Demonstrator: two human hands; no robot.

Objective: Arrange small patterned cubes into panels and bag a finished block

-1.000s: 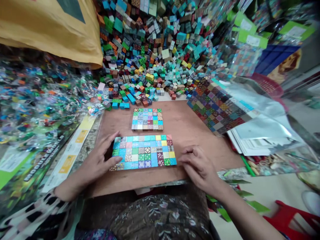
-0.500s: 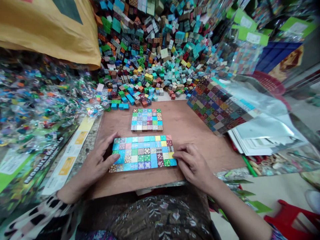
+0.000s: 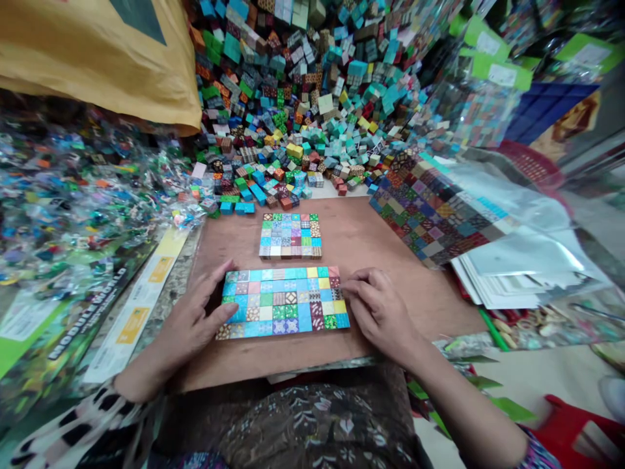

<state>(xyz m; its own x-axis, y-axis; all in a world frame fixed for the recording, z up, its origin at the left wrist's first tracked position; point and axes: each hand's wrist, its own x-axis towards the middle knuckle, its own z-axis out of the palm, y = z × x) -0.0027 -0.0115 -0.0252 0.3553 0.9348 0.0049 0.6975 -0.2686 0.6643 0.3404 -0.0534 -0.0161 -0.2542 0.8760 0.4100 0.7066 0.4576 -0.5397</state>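
Flat rectangular slab of small multicoloured patterned cubes [image 3: 284, 302] lies near front edge of brown wooden board [image 3: 371, 247], centre of view. Left hand [image 3: 193, 319]: fingers spread, thumb and fingertips pressed against slab's left end; no enclosing grip. Right hand [image 3: 378, 311]: fingers loosely curled, tips touching slab's right end; contact w/ top face prob. but view too oblique to confirm. Smaller square block of same cubes [image 3: 290, 235] sits further back on board, apart from slab. Large loose heap of coloured cubes [image 3: 312, 98] behind board. Tilted sheet of assembled cubes [image 3: 430, 208] at right.
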